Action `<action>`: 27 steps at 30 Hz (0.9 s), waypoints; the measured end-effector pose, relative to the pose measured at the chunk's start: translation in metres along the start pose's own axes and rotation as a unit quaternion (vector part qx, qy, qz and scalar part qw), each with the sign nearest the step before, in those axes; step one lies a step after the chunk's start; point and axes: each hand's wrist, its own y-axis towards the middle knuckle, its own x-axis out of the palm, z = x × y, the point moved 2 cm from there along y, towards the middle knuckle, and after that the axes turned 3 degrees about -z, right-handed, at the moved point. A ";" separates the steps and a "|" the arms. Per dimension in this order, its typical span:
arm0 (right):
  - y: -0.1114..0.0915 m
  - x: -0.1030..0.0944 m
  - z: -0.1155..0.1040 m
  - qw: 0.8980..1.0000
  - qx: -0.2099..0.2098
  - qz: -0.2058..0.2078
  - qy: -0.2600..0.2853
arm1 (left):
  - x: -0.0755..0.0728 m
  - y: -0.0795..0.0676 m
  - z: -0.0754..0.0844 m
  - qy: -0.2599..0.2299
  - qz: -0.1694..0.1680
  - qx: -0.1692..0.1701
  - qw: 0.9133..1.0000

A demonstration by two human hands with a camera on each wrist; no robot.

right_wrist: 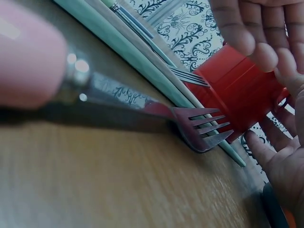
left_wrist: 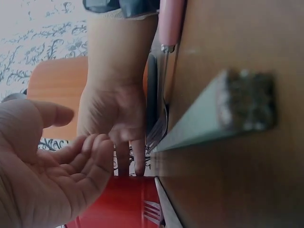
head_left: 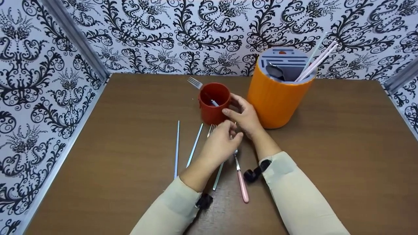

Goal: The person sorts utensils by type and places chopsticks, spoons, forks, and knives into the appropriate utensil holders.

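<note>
A red cup [head_left: 209,114] stands near the middle of the table, with a fork [head_left: 195,82] leaning in it, tines up over the back left rim. My right hand [head_left: 245,118] grips the cup's right side, thumb near the front rim and fingers behind. In front of the cup, my left hand [head_left: 218,145] hovers over the cutlery, fingers loosely bent and holding nothing. Below it lie a green chopstick [head_left: 218,176], a second fork [head_left: 211,130] and a pink-handled fork [head_left: 242,186], whose tines [right_wrist: 209,128] point toward the cup. The left hand partly hides these pieces from above.
An orange cutlery holder [head_left: 277,101] with a grey slotted top stands just right of the right hand. It holds a dark spoon [head_left: 275,71] and pink chopsticks [head_left: 318,60]. Two bluish chopsticks [head_left: 177,147] lie left of the left hand. Patterned walls [head_left: 143,39] border the table.
</note>
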 end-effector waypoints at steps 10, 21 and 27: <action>0.002 0.001 -0.003 1.000 -0.003 0.006 0.016 | 0.016 -0.010 0.005 0.166 -0.074 -0.009 0.983; 0.004 0.001 -0.001 1.000 0.008 0.010 0.007 | 0.018 -0.016 0.005 0.235 -0.101 -0.010 0.967; 0.003 0.001 0.000 1.000 0.011 0.008 0.002 | 0.018 -0.017 0.003 0.244 -0.114 -0.011 0.963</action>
